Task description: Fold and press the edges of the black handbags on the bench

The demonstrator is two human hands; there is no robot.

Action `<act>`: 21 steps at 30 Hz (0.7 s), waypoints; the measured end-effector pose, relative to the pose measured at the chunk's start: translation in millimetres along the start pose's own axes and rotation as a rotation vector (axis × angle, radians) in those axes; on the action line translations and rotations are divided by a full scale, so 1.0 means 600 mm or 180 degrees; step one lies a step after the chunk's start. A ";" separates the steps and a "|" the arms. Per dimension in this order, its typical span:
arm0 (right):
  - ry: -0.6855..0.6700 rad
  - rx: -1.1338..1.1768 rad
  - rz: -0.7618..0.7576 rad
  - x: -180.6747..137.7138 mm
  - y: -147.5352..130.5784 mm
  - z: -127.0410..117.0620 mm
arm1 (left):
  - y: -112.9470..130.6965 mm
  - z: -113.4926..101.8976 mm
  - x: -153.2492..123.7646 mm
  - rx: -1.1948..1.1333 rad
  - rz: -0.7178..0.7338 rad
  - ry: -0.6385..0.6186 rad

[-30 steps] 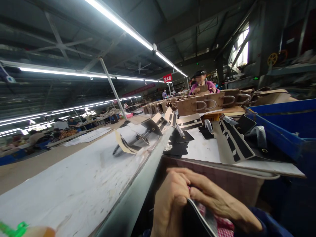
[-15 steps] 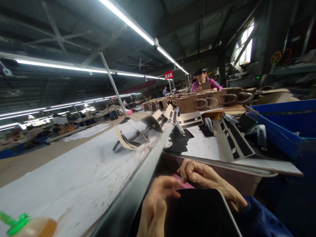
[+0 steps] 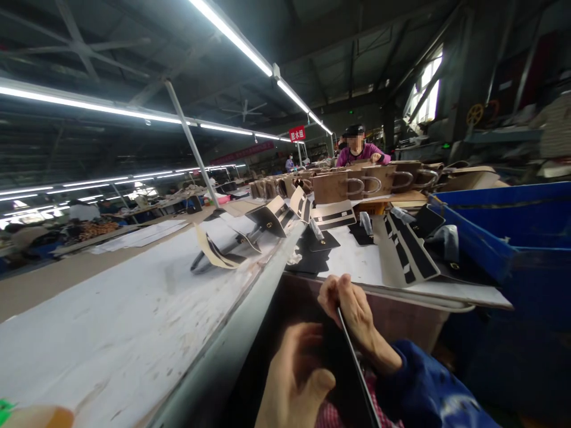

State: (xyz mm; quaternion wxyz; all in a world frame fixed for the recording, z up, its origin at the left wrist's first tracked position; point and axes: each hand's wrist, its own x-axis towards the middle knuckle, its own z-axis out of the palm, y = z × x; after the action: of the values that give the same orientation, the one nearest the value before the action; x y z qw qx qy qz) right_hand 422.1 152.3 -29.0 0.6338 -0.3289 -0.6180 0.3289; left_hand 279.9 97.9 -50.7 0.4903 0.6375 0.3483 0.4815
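Observation:
Low in the view, both my hands hold a flat black panel (image 3: 345, 368) with a pale edge, tilted nearly edge-on to me. My right hand (image 3: 350, 306) pinches its upper edge with closed fingers, a blue sleeve behind it. My left hand (image 3: 297, 380) presses against the panel's left face, thumb out and fingers curled on it. The panel sits below the edge of the work board (image 3: 446, 291), over checked pink cloth on my lap.
A white conveyor belt (image 3: 134, 333) runs away on the left with cut bag pieces (image 3: 218, 252) on it. Black and tan striped pieces (image 3: 401, 249) lie on the board. A blue bin (image 3: 499, 226) stands right. Tan handbags (image 3: 339, 187) line the back, with a person in purple (image 3: 359, 151) behind.
The black panel has turned from lying flat and broad toward me to nearly edge-on. My right hand rose to its top edge, and my view shifted slightly right.

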 end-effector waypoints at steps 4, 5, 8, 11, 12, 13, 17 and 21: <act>-0.0024 -0.0341 -0.0562 0.003 -0.032 0.009 | 0.005 0.024 0.000 0.0581 0.0356 0.0226; -0.0079 -0.0392 -0.0665 0.001 -0.035 0.010 | 0.005 0.027 0.000 0.0869 0.0453 0.0372; -0.0379 -0.0472 -0.0887 -0.003 -0.033 0.000 | 0.003 0.021 0.001 0.1412 0.0790 0.0670; -0.0724 -0.0813 -0.1143 -0.006 -0.026 -0.024 | 0.003 0.005 0.001 0.1587 0.1187 0.0879; -0.0781 -0.0948 -0.1226 -0.007 -0.023 -0.031 | 0.003 0.000 0.000 0.1665 0.1339 0.0938; -0.0810 -0.1037 -0.1308 -0.008 -0.021 -0.036 | 0.002 -0.003 -0.002 0.1750 0.1516 0.0997; -0.0872 -0.0897 -0.1535 -0.015 -0.016 -0.045 | 0.006 -0.011 -0.011 0.2031 0.2152 0.1041; -0.1137 -0.0859 -0.1545 -0.017 -0.014 -0.045 | 0.023 -0.017 -0.015 0.2014 0.1828 0.0848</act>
State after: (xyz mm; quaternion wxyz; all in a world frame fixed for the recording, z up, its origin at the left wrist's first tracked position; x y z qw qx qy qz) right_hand 448.7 138.7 -28.3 0.5260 -0.1902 -0.8177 0.1359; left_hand 267.1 88.7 -39.3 0.0685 0.7594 0.3474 0.5458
